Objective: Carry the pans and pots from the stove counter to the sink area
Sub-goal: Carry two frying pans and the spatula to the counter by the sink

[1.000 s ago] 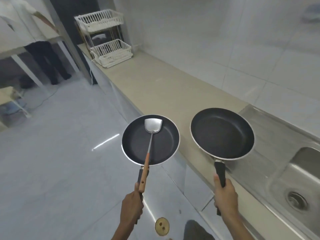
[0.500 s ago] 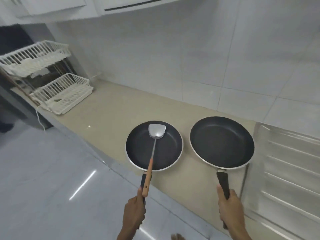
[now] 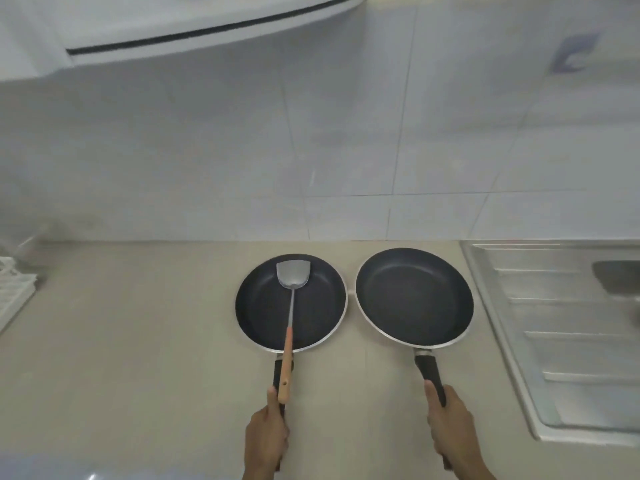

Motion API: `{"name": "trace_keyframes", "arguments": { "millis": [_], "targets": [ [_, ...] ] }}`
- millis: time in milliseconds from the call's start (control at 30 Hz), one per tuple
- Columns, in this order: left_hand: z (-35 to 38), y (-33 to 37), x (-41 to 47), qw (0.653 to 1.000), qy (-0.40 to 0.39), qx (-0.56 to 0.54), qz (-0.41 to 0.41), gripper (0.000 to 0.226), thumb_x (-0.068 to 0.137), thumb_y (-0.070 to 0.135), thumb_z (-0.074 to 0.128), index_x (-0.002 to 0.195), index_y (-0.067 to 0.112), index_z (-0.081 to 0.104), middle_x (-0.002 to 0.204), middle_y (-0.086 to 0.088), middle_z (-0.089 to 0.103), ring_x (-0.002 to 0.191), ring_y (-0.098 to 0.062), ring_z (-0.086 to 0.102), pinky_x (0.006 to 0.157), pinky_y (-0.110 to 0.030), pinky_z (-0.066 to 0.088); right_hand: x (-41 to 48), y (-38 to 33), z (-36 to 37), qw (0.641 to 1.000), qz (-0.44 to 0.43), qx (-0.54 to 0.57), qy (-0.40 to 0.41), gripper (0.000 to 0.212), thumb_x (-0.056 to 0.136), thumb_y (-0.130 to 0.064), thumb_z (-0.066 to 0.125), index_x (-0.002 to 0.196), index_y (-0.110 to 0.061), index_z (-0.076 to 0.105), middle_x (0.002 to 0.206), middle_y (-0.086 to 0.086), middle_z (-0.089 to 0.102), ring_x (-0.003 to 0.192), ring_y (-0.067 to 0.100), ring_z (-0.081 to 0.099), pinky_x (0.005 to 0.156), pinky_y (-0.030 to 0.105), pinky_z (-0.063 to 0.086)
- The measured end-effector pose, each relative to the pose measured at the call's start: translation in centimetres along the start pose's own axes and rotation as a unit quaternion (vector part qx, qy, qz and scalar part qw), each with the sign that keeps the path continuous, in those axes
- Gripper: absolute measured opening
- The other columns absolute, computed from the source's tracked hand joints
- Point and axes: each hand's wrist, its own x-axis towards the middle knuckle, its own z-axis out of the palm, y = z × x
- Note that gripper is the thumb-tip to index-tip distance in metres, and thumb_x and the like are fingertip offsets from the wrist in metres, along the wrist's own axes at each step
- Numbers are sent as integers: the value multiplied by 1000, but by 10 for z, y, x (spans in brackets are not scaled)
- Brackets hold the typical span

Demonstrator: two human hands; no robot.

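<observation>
Two black non-stick frying pans are side by side over the beige counter (image 3: pixel 138 341). My left hand (image 3: pixel 266 436) grips the black handle of the smaller pan (image 3: pixel 311 306). A metal spatula (image 3: pixel 290 306) with a wooden handle lies in that pan, its handle end resting above my fingers. My right hand (image 3: pixel 450 424) grips the handle of the larger pan (image 3: pixel 414 297), which is just left of the steel sink drainboard (image 3: pixel 571 334). I cannot tell whether the pans rest on the counter or hover just above it.
The sink basin (image 3: pixel 620 278) shows at the right edge. A white dish rack (image 3: pixel 14 292) pokes in at the far left. A white tiled wall (image 3: pixel 346 150) backs the counter, with a cabinet (image 3: pixel 173 19) overhead.
My view has turned from along the counter and floor to facing the wall squarely. Both pans, earlier held near the counter's front edge, are now over the counter beside the drainboard.
</observation>
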Motion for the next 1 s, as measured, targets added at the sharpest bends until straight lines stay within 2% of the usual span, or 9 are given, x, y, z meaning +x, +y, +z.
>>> {"name": "trace_keyframes", "arguments": {
  "millis": [100,167,333,400,433,467,533,667,1000],
  "targets": [
    [-12,-10,21,999,-17,-21,32,53,106,37,26,128,5,62,95,-25,74,78,-39,68,61,-37,55,-6,-11,22,1000,13,-4,25,37,102,-48,52,84,-16,56,81,23,71,79,46,70,75,56,61],
    [-23,-15,33,998,-32,-33,52,42,107,27,34,135,6,56,102,-27,73,87,-42,70,46,-21,42,-9,-17,35,999,21,-2,38,37,102,-48,52,84,-16,56,79,23,70,74,45,70,69,55,61],
    [-41,-11,62,997,-33,-56,39,45,108,29,31,135,2,56,103,-28,72,89,-42,69,54,-32,44,-3,-25,56,998,10,-8,60,41,101,-48,52,79,-14,55,67,18,69,60,39,68,63,54,61],
    [-42,-7,73,998,-51,-37,18,53,107,37,29,118,2,67,90,-18,76,77,-32,69,63,-32,47,4,-29,58,998,8,-20,58,41,102,-48,51,78,-15,54,69,17,68,60,39,68,64,53,61],
    [-43,-4,77,997,-54,-61,2,64,106,45,27,93,2,73,74,-13,75,68,-30,69,62,-33,49,8,-33,59,998,6,-27,55,41,102,-48,50,78,-15,53,70,17,68,61,38,67,65,53,61],
    [-42,-2,81,994,-57,-93,-15,74,105,52,24,69,6,71,61,-10,71,61,-30,69,62,-34,51,13,-36,59,998,5,-31,51,41,103,-48,49,79,-14,53,71,17,68,61,37,66,64,52,61],
    [-37,1,89,991,-61,-115,-21,80,102,58,20,52,11,61,52,-9,67,57,-30,67,65,-38,54,21,-45,59,999,6,-35,41,42,103,-48,47,81,-13,52,72,17,67,57,34,64,54,46,58],
    [-31,4,102,989,-64,-130,-12,78,100,61,19,48,15,56,49,-7,63,52,-29,63,61,-38,52,34,-58,61,998,8,-51,32,42,104,-49,45,81,-14,49,71,19,66,51,33,65,33,30,46],
    [-22,9,121,975,-101,-195,-19,75,102,58,23,49,11,46,38,-5,49,35,-22,47,49,-32,41,47,-66,61,997,31,-73,-11,45,105,-53,39,87,-12,45,77,21,64,40,29,57,33,29,46]
  ]
}}
